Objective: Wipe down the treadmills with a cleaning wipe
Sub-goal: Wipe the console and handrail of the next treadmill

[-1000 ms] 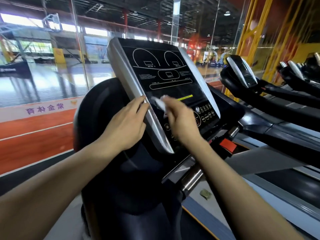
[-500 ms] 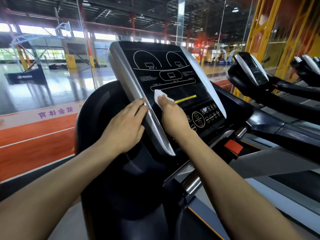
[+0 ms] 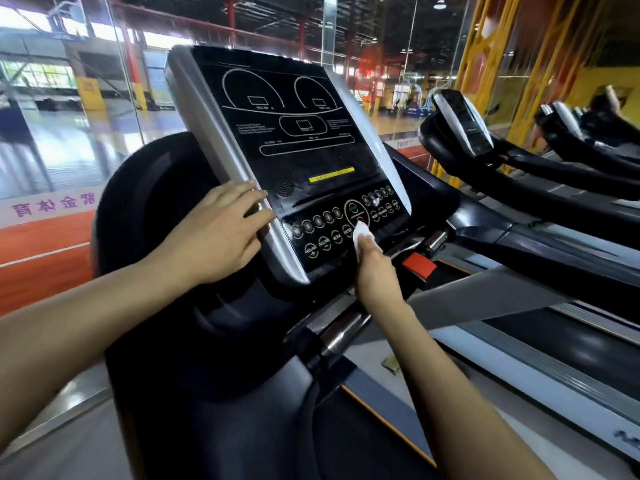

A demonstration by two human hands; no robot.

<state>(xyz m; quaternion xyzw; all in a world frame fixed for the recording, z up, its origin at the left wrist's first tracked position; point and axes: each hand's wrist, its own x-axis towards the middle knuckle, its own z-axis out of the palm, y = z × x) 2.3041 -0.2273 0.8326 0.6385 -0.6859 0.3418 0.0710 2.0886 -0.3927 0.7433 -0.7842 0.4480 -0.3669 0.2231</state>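
Observation:
The treadmill console (image 3: 298, 140) is a black panel with a silver rim, tilted toward me, with rows of round buttons along its lower part. My right hand (image 3: 375, 268) grips a small white wipe (image 3: 362, 235) and holds it against the button rows near the large round centre button. My left hand (image 3: 221, 233) rests on the console's silver left edge, fingers lying straight across the rim. Part of the wipe is hidden inside my right hand.
A red stop tab (image 3: 419, 265) and chrome handlebar (image 3: 341, 329) sit below the console. The treadmill belt (image 3: 561, 344) runs to the right. More treadmills (image 3: 464, 126) stand in a row at right. Glass panels (image 3: 69, 109) lie ahead.
My right hand has slid the wipe down from the middle of the screen to the button rows at the bottom. My left hand stays on the console's left edge.

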